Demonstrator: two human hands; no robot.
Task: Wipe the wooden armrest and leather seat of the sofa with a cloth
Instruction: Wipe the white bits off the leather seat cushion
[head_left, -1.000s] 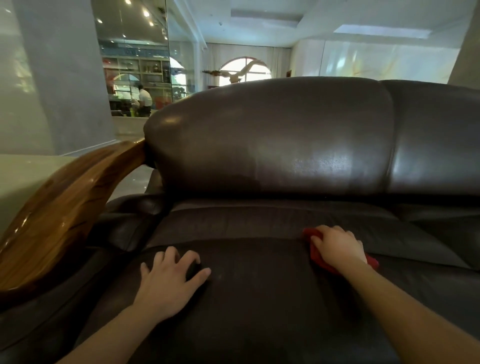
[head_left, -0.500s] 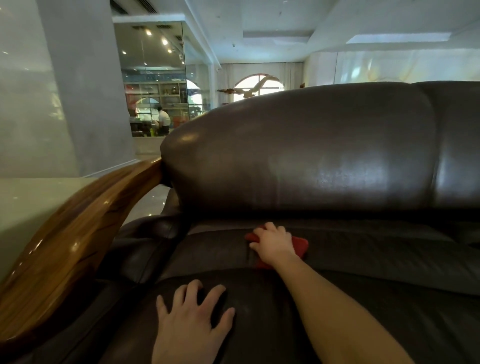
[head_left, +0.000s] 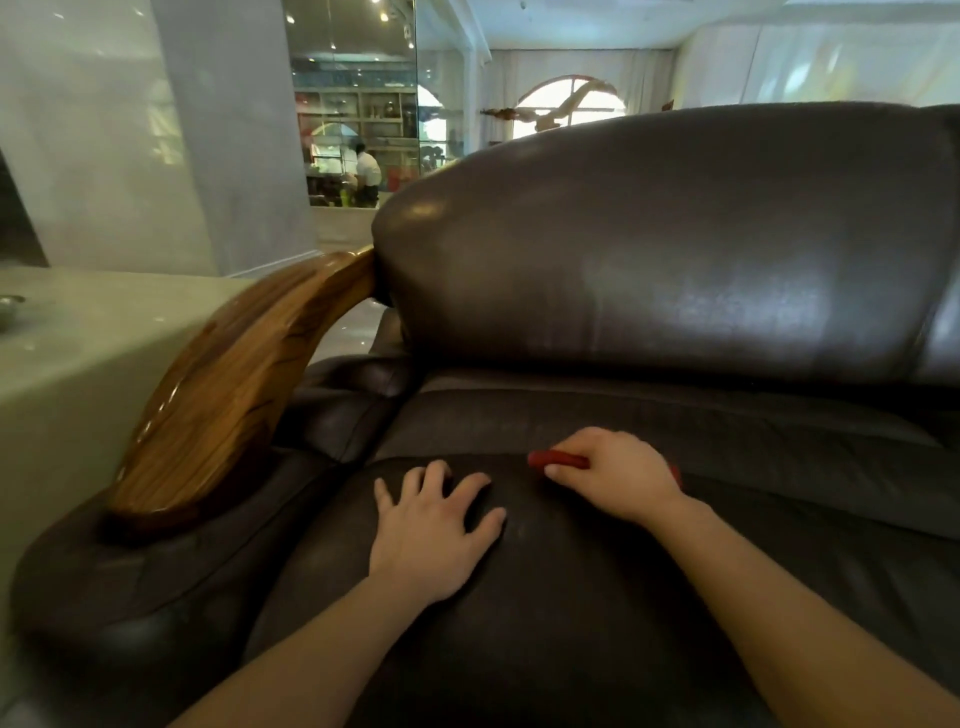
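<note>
I see two hands, one red cloth (head_left: 558, 459), one wooden armrest (head_left: 234, 389) at seat's left edge. Cloth lies on leather seat (head_left: 545, 623) near back crease, long axis left-right. My right hand (head_left: 615, 475) palm-down, clasping cloth. My left hand (head_left: 431, 527) flat on seat, fingers spread, holding nothing.

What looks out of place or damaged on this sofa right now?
Nothing stands out. The leather seat and wooden armrest look intact, with no spill. The right hand presses the red cloth on the seat; the left hand rests flat beside it.
</note>
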